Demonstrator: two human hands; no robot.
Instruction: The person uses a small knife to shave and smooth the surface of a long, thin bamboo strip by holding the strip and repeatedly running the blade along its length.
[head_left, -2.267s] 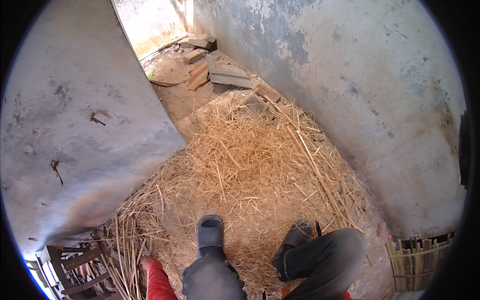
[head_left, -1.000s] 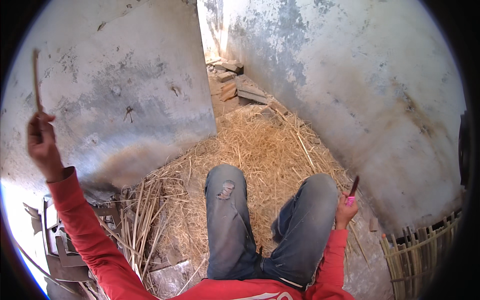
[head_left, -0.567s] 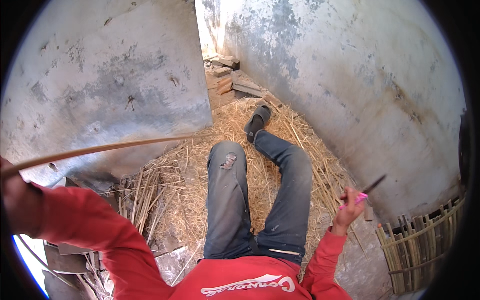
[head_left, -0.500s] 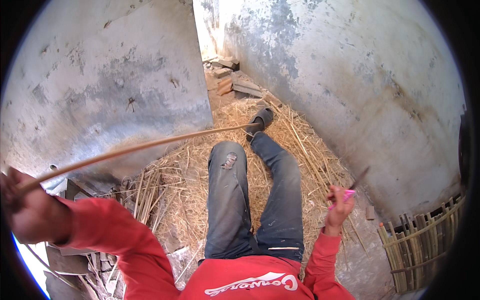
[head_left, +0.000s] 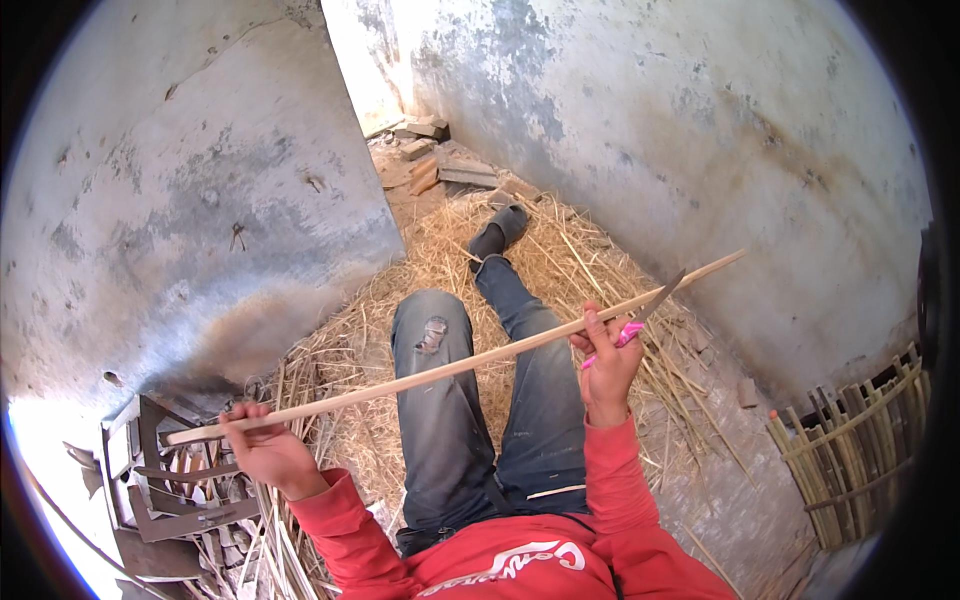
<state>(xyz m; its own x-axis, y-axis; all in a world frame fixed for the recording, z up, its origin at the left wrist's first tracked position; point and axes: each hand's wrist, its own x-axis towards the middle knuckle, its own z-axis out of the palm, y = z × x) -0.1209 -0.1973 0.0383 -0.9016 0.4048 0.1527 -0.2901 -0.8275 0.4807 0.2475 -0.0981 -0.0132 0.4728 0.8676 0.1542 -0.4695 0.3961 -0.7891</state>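
Note:
A long, pale bamboo strip (head_left: pixel 450 368) slants across my lap, its left end lower and nearer to me than its right. Close to that left end, my left hand (head_left: pixel 272 452) is closed on the strip. My right hand (head_left: pixel 610 375) grips a knife (head_left: pixel 632 330) with a pink handle. Its dark blade points up and to the right, crossing the strip near the far end. Fingers of my right hand also rest against the strip. Whether the blade edge touches the bamboo, I cannot tell.
Straw-like shavings (head_left: pixel 375 360) and loose strips cover the floor around my legs. A bundled slatted bamboo piece (head_left: pixel 850 455) stands at right. A dark broken frame (head_left: pixel 180 520) lies at left among scraps. Bricks (head_left: pixel 465 172) lie ahead between two stained walls (head_left: pixel 690 130).
The strip swung from the far left to across my lap. My left hand came down and inward; my right hand rose leftward with the knife, meeting the strip.

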